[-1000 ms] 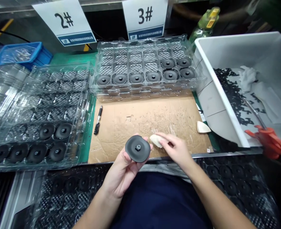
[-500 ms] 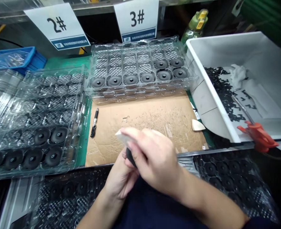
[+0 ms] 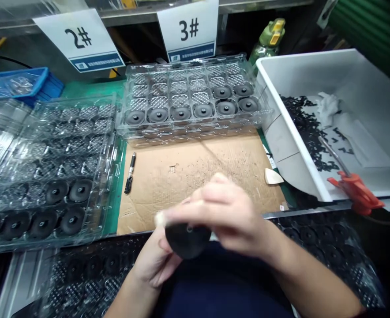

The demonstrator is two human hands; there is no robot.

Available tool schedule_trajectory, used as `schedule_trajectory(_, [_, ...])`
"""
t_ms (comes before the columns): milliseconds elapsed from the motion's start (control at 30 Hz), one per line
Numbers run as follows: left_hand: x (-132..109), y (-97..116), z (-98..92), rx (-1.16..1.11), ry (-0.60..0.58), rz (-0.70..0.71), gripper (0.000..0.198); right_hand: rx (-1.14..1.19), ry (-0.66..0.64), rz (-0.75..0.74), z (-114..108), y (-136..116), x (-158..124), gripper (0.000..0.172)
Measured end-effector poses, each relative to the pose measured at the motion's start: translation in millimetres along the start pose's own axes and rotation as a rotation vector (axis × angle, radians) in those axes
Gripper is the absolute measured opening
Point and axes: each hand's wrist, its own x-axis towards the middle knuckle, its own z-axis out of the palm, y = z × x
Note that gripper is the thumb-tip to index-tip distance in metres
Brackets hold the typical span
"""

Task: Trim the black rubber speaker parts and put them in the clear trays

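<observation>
Low in front of my body, my left hand grips a round black plastic part by its edge, its broad face turned toward me. Over the top of that part lies my right hand, blurred by motion, with the fingers bent. A small white piece sticks out at its fingertips; its kind is unclear. Beneath and beyond both hands lies a cardboard sheet with dark crumbs on it.
Clear blister trays with similar black parts stand at the back and left. A pen and a pale wedge lie on the cardboard. At right stands a white bin of black scraps, with red-handled cutters on its rim.
The black part has turned so its broad face shows. My right hand has swung over its top, and the white piece has moved lower.
</observation>
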Motion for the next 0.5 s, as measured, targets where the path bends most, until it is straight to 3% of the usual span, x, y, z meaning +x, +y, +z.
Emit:
schedule_trajectory(133, [-2,7,-6.2,-0.106,-0.104,-0.005,0.055,-0.001,0.287,0.335,21,26,-27,0.035])
schedule_trajectory(200, [-1,8,-9.4,-0.133,-0.118,-0.007,0.054,0.043,0.235,0.461,40,35,-50,0.032])
schedule_trajectory(300, [2,8,-10.9,-0.150,-0.120,-0.040,0.054,0.042,0.053,0.541,63,46,-78,0.028])
schedule_trajectory(400, [4,8,-8.8,-0.135,-0.140,-0.086,0.054,0.025,0.024,0.595,55,47,-82,0.026])
schedule_trajectory(500, [3,6,-4.6,-0.128,-0.166,-0.081,0.052,0.008,0.162,0.628,24,26,-62,0.030])
